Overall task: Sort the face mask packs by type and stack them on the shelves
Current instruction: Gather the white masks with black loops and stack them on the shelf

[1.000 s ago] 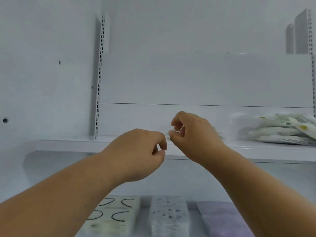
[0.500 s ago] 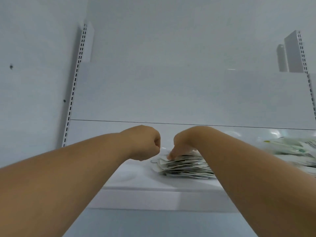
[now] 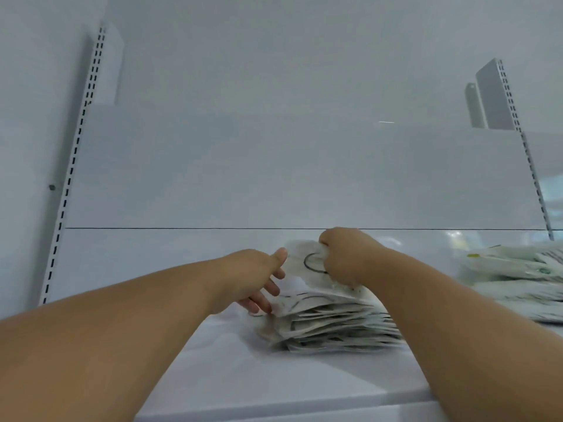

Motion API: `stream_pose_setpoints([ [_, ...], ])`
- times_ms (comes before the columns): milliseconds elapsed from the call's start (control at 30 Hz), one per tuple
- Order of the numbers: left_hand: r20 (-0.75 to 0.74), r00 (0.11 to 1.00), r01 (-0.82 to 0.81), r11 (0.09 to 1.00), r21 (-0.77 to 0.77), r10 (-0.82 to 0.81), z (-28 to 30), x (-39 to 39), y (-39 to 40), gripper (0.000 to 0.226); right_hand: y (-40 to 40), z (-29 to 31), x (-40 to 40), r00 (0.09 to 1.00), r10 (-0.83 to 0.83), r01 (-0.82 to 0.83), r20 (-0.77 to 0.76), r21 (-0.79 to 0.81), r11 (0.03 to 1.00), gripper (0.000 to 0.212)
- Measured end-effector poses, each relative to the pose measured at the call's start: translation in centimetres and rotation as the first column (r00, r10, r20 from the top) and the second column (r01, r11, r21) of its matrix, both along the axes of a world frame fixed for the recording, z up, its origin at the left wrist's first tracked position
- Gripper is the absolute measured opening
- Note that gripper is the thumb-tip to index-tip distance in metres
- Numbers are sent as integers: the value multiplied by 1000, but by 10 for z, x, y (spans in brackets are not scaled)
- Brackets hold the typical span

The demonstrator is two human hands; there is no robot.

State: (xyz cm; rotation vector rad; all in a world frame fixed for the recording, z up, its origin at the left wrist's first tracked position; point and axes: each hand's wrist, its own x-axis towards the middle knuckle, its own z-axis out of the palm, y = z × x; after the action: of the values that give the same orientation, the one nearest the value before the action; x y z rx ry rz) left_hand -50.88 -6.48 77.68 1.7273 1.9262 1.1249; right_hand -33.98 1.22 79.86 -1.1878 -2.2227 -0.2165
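A stack of white face mask packs with black curved lines (image 3: pixel 329 327) lies on the white shelf (image 3: pixel 243 376). My right hand (image 3: pixel 347 257) grips the top pack (image 3: pixel 304 257) and tilts its far edge up off the stack. My left hand (image 3: pixel 256 278) sits at the stack's left side, its fingers straight and touching the packs' left edge, thumb up against the lifted pack. Both forearms reach in from the bottom of the view.
A second pile of white packs with green and yellow print (image 3: pixel 518 281) lies at the right end of the same shelf. Slotted uprights stand at the left (image 3: pixel 73 166) and right (image 3: pixel 530 166) of the white back panel.
The view has risen from the lower shelves to this shelf. My left hand went from curled to straight-fingered against the stack. My right hand has lifted the top pack's far edge.
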Motion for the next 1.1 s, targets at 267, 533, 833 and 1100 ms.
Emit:
stream_pose_setpoints([
  [267, 585, 788, 68, 972, 226, -192, 11, -3, -4, 56, -36, -14, -27, 869, 422, -436, -258, 0, 900, 8],
  [533, 588, 804, -39, 981, 191, -82, 13, -20, -12, 22, -36, -15, -24, 663, 403, -663, -631, -246, 707, 26],
  [833, 436, 900, -16, 1000, 10, 10, 0, -11, -9, 10, -29, -17, -11, 997, -20, 47, 77, -364, 930, 19],
  [1100, 426, 905, -17, 1000, -11, 20, -3, -6, -5, 22, -28, -17, -25, 920, 111, -275, -375, -418, 866, 29],
])
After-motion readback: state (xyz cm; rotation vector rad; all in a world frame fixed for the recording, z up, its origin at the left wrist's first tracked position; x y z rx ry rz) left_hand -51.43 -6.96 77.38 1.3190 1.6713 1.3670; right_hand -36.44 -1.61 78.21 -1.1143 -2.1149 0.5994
